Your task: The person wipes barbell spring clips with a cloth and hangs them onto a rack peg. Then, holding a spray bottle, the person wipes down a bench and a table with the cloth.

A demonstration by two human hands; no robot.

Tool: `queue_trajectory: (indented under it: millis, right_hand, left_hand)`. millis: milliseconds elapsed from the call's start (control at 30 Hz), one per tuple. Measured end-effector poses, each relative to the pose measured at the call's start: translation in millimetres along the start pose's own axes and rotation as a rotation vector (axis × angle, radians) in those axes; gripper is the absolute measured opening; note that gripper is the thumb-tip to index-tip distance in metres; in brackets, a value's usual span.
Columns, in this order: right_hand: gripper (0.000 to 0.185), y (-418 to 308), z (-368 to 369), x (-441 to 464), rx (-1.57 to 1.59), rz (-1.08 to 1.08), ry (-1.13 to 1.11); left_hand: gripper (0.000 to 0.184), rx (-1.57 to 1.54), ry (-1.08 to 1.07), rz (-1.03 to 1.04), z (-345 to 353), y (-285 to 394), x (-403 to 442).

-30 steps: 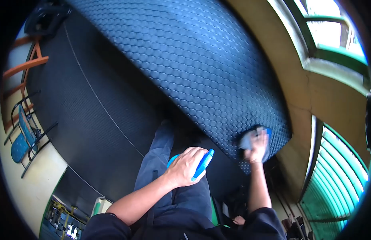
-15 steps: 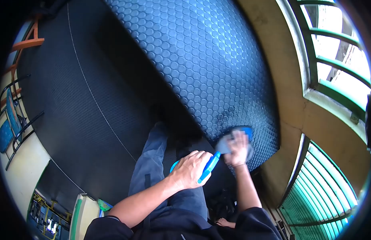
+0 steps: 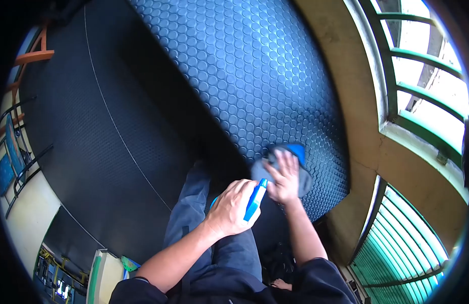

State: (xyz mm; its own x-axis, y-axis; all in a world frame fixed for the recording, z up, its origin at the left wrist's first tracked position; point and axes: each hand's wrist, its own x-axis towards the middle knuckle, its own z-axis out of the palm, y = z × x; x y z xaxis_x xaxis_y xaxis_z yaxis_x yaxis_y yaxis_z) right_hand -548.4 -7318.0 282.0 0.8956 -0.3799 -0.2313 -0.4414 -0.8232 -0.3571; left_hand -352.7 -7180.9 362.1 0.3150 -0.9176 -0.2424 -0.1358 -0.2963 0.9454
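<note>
My left hand (image 3: pixel 229 210) is closed around a blue spray bottle (image 3: pixel 255 200), whose trigger head points up above the fist; most of the bottle is hidden by the hand and my legs. My right hand (image 3: pixel 285 177) lies with fingers spread on a grey and blue cloth (image 3: pixel 306 183). Under it, the cloth rests against a black rubber surface (image 3: pixel 244 66) covered in raised round studs, close to its near end. The spray head is just left of my right thumb.
Dark textured flooring (image 3: pixel 92 131) runs along the left. A tan wall (image 3: pixel 363 137) with green-barred windows (image 3: pixel 411 238) borders the right. Chairs with blue panels (image 3: pixel 5 175) and an orange frame (image 3: pixel 34 57) stand at the far left. Bare skin (image 3: pixel 281 284) shows near the bottom.
My right hand and the cloth have slid up and to the left over the studded surface. The spray bottle stays in my left hand, shifted slightly left in view.
</note>
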Motion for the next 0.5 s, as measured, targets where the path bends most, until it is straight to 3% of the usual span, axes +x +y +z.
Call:
queue_trajectory:
  millis: [67, 133, 200, 267, 333, 400, 467, 500]
  right_hand:
    - [0.059, 54.6, -8.0, -33.5, -0.158, 0.177, -0.027]
    - [0.057, 101.5, -11.4, -21.8, -0.197, 0.399, 0.266]
    - [0.061, 127.3, -22.2, 32.3, -0.053, 0.791, 0.488]
    - [0.062, 135.1, -33.5, 89.7, 0.023, 1.191, 0.518]
    - [0.061, 84.5, -44.1, 138.5, 0.165, 0.888, 0.519]
    - [0.060, 36.3, -3.7, 155.0, -0.194, 0.518, 0.453]
    - [0.064, -42.2, -10.0, 140.5, -0.085, 0.049, 0.231]
    - [0.062, -53.8, -10.8, 123.6, -0.053, -0.038, 0.020]
  left_hand:
    - [0.037, 0.008, 0.007, 0.011, -5.6, -2.5, 0.7]
    - [0.037, 0.017, 0.016, 0.022, -9.8, -6.1, 3.4]
    - [0.037, -0.017, -0.025, 0.001, -8.3, -8.0, 5.8]
    - [0.035, -0.028, -0.018, -0.001, -8.9, -6.0, 10.6]
    - [0.031, -0.028, -0.123, -0.064, -8.5, -5.3, 12.9]
    - [0.027, -0.055, -0.079, -0.037, -7.7, -5.9, 14.5]
    - [0.029, -0.037, -0.043, -0.021, -12.8, -4.1, 15.6]
    - [0.032, -0.040, -0.024, -0.026, -18.8, -2.0, 17.1]
